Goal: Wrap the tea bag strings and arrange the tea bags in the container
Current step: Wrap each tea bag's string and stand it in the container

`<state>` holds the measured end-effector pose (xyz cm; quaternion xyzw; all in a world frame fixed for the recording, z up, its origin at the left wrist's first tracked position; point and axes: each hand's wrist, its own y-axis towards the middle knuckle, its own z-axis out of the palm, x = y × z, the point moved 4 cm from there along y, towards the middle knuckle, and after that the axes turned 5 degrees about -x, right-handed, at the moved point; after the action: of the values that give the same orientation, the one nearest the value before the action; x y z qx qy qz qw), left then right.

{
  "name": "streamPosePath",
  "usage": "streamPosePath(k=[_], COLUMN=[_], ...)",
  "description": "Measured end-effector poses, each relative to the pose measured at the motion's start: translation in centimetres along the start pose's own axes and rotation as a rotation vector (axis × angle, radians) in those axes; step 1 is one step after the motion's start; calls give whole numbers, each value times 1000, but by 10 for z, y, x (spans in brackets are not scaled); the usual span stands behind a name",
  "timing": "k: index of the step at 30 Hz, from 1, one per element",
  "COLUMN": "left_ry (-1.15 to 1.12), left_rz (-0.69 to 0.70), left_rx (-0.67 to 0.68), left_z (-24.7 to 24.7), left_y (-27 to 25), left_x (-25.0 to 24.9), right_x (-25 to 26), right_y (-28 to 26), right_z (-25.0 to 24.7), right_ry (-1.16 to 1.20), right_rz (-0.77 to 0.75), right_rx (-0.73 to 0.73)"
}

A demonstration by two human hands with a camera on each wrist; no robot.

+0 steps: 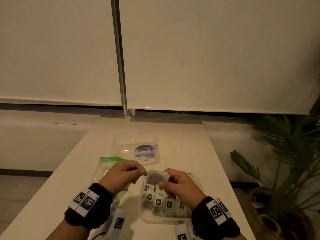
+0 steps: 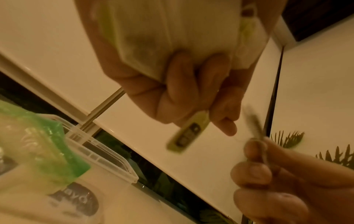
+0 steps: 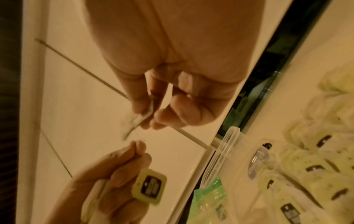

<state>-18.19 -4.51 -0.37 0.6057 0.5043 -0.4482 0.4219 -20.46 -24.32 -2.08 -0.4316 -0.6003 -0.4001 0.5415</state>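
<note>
- Above the near container [image 1: 195,179], both hands were held close together, presumably so that the finished bag could be dropped straight in.
- The tea bag [image 1: 156,177] was pinched flat between thumb and fingers of the right hand [image 1: 180,183], probably to keep it steady as a core for the string.
- In the left wrist view, the paper tag [image 2: 186,134] was seen pinched by the curled fingers [image 2: 199,84] of the left hand [image 1: 122,174], and a second bag seemed tucked against that palm, though blur left this unsure.
- The string itself could hardly be made out; it was judged to run between the two hands, kept taut for winding.
- Rows of wrapped tea bags [image 1: 160,201] had been stood upright in the near container with their tags facing the person, a tidy packing that saves room.
- A plastic pouch with a green top [image 1: 110,161] lay to the left, near the left hand, likely as the supply of loose bags.
- A second clear box with a round dark label [image 1: 144,149] lay farther off on the table [image 1: 190,144], out of the working space.
- The task was judged well advanced, with the held bag's string not yet wound.
</note>
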Motion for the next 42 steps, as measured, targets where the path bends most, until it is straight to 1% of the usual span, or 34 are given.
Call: streamPosePath(k=[3, 6, 8, 10, 13, 14, 16, 19, 21, 22, 24, 25, 28, 30, 31, 32, 33, 35, 36, 37, 38, 40, 42], left_ry=[-11, -62, -120, -180, -189, -180, -206, -291, -294, -276, -229, -208, -39, 41, 32, -3, -67, -261, -346, -389, -395, -347, -276], left_rz=[-27, -70, -99, -130, -160, -166, -175, -172, -148, -135, -117, -125, -166, -154, -138, -135, -149, -182, -172, -135, -89, -17, 26], left_rx=[71, 76, 64, 60, 132, 169, 227, 211, 131, 69, -31, -28, 114, 226, 249, 231, 180, 38, -28, -83, -134, -193, -211], left_z=[5, 6, 4, 3, 10, 15, 23, 29, 26, 23, 19, 20, 33, 46, 52, 55, 57, 59, 61, 62, 62, 63, 64], left_y=[1, -6, -9, -13, -21, -25, -32, -35, -33, -30, -25, -23, -24, -29, -30, -32, -33, -33, -34, -36, -36, -35, -34], left_x=[-1, 7, 11, 14, 19, 21, 23, 20, 18, 18, 17, 18, 21, 21, 21, 23, 25, 29, 29, 27, 26, 24, 26], right_x=[-4, -8, -8, -8, -8, -7, -7, -8, -8, -7, -4, -2, 8, 13, 15, 17, 18, 15, 13, 10, 8, 6, 5], right_y=[2, 5, 4, 3, 3, 3, 6, 7, 8, 8, 7, 7, 7, 9, 9, 10, 11, 9, 8, 7, 6, 3, 2], right_z=[1, -8, -16, -20, -20, -20, -19, -20, -21, -21, -20, -18, -12, -8, -6, -5, -6, -8, -8, -9, -9, -6, -4], right_ry=[126, 156, 176, 244, 437, 454, 355, -16, -303, -404, -507, -539, -639, -690, -685, -645, -551, -220, -73, 5, 25, -21, -98], right_rz=[6, 35, 66, 90, 144, 154, 173, 178, 171, 177, 193, 194, 176, 135, 105, 77, 64, 88, 85, 60, 12, -104, -170], right_rx=[-151, -283, -317, -318, -323, -326, -316, -265, -209, -173, -91, -43, 102, 154, 157, 141, 101, -4, -41, -76, -101, -136, -184])
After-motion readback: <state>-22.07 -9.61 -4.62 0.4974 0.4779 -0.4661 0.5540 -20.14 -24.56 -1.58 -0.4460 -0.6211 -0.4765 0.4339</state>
